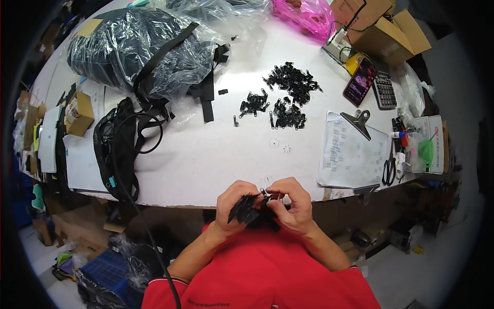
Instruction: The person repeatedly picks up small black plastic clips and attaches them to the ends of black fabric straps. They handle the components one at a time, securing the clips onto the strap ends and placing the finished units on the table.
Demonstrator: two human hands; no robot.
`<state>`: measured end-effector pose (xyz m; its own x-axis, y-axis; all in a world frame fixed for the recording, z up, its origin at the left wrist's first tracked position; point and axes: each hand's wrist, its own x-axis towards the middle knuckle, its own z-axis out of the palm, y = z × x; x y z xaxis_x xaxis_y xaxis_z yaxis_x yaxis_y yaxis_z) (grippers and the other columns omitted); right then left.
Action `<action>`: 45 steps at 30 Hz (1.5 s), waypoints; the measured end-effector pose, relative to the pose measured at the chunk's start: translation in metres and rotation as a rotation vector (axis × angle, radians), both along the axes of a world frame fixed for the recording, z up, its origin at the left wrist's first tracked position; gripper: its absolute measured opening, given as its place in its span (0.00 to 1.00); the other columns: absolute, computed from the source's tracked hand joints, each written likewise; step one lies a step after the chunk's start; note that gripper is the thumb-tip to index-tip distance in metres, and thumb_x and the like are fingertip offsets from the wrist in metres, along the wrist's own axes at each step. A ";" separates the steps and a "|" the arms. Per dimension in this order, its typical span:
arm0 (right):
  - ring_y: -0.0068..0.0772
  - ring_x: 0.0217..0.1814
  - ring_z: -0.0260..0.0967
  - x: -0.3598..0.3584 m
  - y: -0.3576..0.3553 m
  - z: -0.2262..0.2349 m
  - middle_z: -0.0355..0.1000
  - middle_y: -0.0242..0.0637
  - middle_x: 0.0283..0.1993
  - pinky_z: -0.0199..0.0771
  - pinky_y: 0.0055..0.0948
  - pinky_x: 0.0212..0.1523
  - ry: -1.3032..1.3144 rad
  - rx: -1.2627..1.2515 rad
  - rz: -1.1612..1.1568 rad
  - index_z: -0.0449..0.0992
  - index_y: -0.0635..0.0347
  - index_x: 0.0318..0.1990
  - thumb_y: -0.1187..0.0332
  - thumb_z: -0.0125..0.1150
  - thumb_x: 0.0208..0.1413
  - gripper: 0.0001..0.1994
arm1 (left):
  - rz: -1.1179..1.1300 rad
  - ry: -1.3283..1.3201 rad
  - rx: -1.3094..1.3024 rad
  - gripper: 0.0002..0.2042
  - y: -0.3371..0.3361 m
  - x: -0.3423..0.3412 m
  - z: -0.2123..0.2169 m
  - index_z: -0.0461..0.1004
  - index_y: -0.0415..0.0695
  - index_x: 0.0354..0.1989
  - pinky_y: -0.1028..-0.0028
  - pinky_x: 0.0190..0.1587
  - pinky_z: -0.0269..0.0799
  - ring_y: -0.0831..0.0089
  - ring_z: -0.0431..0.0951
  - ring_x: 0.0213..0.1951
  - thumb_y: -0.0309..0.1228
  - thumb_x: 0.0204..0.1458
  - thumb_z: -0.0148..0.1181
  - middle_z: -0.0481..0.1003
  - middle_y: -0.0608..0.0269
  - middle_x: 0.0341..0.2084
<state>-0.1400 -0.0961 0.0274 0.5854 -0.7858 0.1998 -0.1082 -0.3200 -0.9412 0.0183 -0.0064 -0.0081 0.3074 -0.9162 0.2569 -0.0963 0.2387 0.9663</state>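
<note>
Both hands together at the table [206, 170] edge: left hand [234, 202] grips a floppy black fabric piece [246, 210], right hand [293, 203] pinches a small metal zipper slider [264, 194] onto it. Loose black sliders pile [288, 95] well beyond the hands.

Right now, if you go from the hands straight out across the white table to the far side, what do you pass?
The two hands gripping a small black strap piece, then the near edge of the white table, then two small white discs, then the heap of small black zipper pulls, then crinkled clear plastic wrap.
</note>
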 end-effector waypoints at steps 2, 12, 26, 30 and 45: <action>0.25 0.28 0.69 -0.002 -0.003 0.007 0.75 0.35 0.33 0.68 0.23 0.27 0.025 0.052 0.045 0.81 0.60 0.39 0.74 0.70 0.54 0.06 | -0.002 0.084 0.088 0.09 0.001 -0.002 0.001 0.75 0.37 0.41 0.77 0.36 0.74 0.75 0.77 0.33 0.18 0.53 0.64 0.74 0.59 0.33; 0.23 0.25 0.68 -0.018 0.027 0.002 0.72 0.34 0.27 0.68 0.25 0.26 0.323 0.325 0.065 0.79 0.64 0.34 0.68 0.71 0.54 0.09 | -0.104 0.782 0.530 0.06 -0.009 -0.007 0.001 0.74 0.41 0.44 0.78 0.26 0.60 0.86 0.64 0.23 0.28 0.63 0.60 0.68 0.75 0.23; 0.34 0.43 0.77 -0.057 -0.081 0.018 0.78 0.42 0.49 0.74 0.30 0.41 0.449 -0.206 -0.177 0.76 0.61 0.55 0.72 0.68 0.54 0.20 | -0.397 1.015 0.593 0.17 -0.017 -0.001 0.010 0.65 0.33 0.59 0.64 0.40 0.85 0.62 0.84 0.40 0.27 0.64 0.55 0.78 0.47 0.44; 0.25 0.39 0.74 -0.011 -0.040 0.028 0.79 0.38 0.40 0.72 0.25 0.42 0.151 0.117 0.010 0.81 0.65 0.44 0.77 0.68 0.53 0.11 | -0.422 0.928 0.598 0.17 -0.018 -0.008 0.022 0.66 0.34 0.59 0.64 0.41 0.84 0.60 0.84 0.39 0.26 0.64 0.55 0.79 0.47 0.43; 0.26 0.35 0.77 -0.012 -0.009 0.028 0.80 0.36 0.37 0.76 0.24 0.38 0.072 0.222 -0.007 0.80 0.64 0.44 0.77 0.66 0.55 0.09 | -0.033 -0.043 -0.007 0.09 -0.012 -0.005 0.011 0.77 0.38 0.44 0.75 0.38 0.74 0.74 0.77 0.33 0.18 0.55 0.63 0.78 0.60 0.32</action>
<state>-0.1521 -0.1049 0.0555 0.5862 -0.8099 -0.0208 -0.1792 -0.1046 -0.9782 0.0132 -0.0185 0.0032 0.2653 -0.9239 0.2758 -0.1293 0.2493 0.9597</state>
